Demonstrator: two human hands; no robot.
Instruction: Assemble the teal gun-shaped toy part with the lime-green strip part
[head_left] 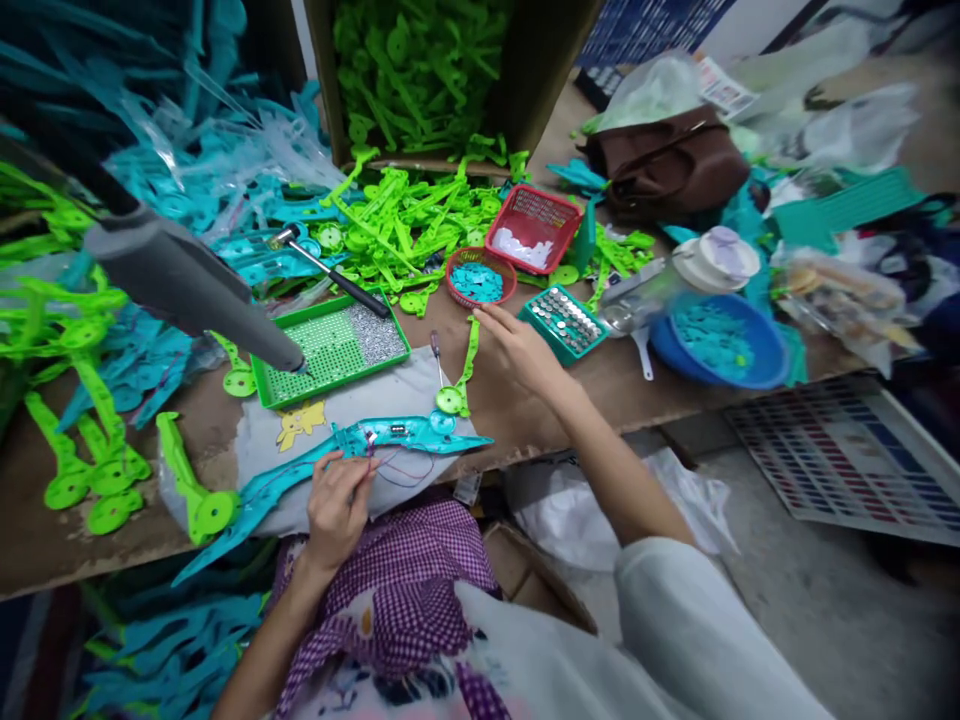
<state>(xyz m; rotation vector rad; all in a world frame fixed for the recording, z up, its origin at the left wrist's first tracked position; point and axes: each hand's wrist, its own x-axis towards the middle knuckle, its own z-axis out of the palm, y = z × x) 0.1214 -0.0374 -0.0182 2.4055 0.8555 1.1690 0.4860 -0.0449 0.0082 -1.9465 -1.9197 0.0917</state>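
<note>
A long blue plastic toy part [386, 432], shaped like a bow, lies open side up on a grey cloth [262, 450]; small metal cells sit in its slot. My left hand [337, 505] is at its near edge, fingertips pinched on thin wires [405, 468] by a small white piece. Over the table, my right hand [517, 345] reaches out with fingers stretched and nothing visible in them. Just beyond its fingertips is a round red basket [453, 285] of small blue pieces. Beside it stands a teal basket [566, 350] holding rows of button cells.
A green tray [281, 393] of screws lies under a hanging grey power screwdriver [202, 290]. Nearby are a hammer [330, 270], a screwdriver [437, 355] and a green plastic part [469, 365]. Heaps of green parts [405, 215], a red basket [525, 195] and a blue bowl [780, 350] stand farther off.
</note>
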